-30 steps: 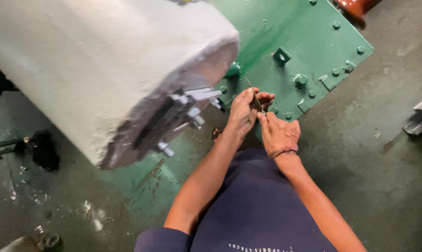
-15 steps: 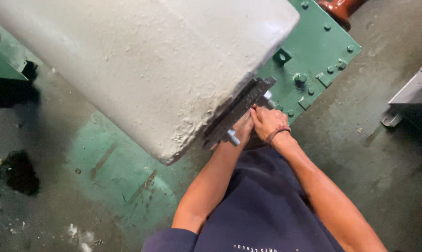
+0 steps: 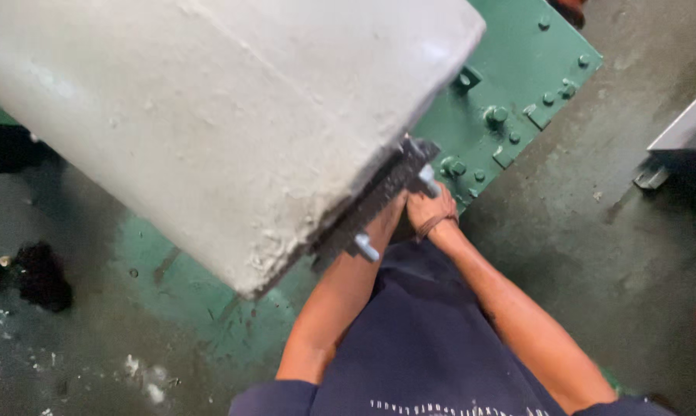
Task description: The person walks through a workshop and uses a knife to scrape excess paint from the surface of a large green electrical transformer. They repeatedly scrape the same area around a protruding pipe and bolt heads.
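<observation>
The green steel plate (image 3: 517, 85), studded with bolts (image 3: 496, 115), lies on the floor beyond the large grey housing (image 3: 224, 115). Since a second ago the housing has come to cover most of both hands: only the right hand (image 3: 432, 212) shows at the plate's near edge, left hand hidden. Whether the fingers grip anything I cannot tell.

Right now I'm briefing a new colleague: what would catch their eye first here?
A big rough grey-white block fills the upper left, with a dark bolted bracket on its lower edge. Behind it lies a green steel plate studded with bolts. The person's right hand sits just under the bracket; the left hand is hidden behind the block.
</observation>
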